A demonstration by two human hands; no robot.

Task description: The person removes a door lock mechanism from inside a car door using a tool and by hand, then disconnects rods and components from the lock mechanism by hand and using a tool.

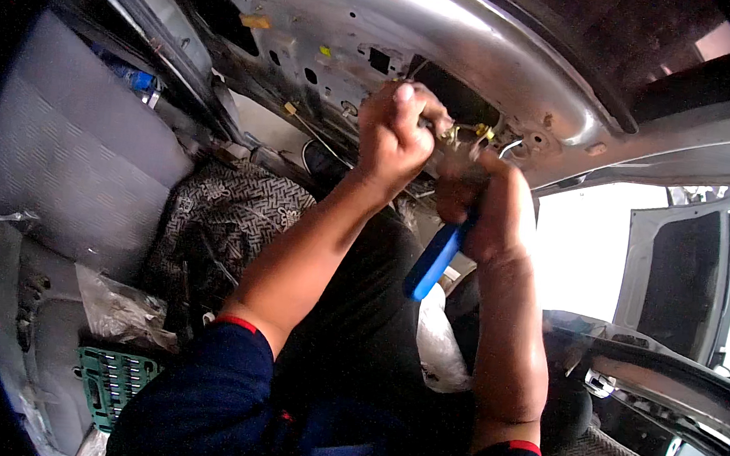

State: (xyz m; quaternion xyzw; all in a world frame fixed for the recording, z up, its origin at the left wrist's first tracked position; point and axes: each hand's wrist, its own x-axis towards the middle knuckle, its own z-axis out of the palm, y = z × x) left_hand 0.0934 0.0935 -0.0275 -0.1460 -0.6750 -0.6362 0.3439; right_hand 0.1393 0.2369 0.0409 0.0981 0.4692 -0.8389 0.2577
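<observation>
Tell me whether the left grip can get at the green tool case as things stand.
Probably yes, but not without moving: the left grip is up by the grey metal panel, away from the green tool case. The left sleeve lies beside it, yet nothing appears to cover most of it.

Tight squeeze at the right cutout

The left hand [395,135] and right hand [489,204] pretty much crowd the lower side of the panel's [518,68] right cutout [459,97]. Left cutout [227,20] is wide open though. Blue handle [438,260] juts into the gap between the forearms; there's room left of it.
</observation>
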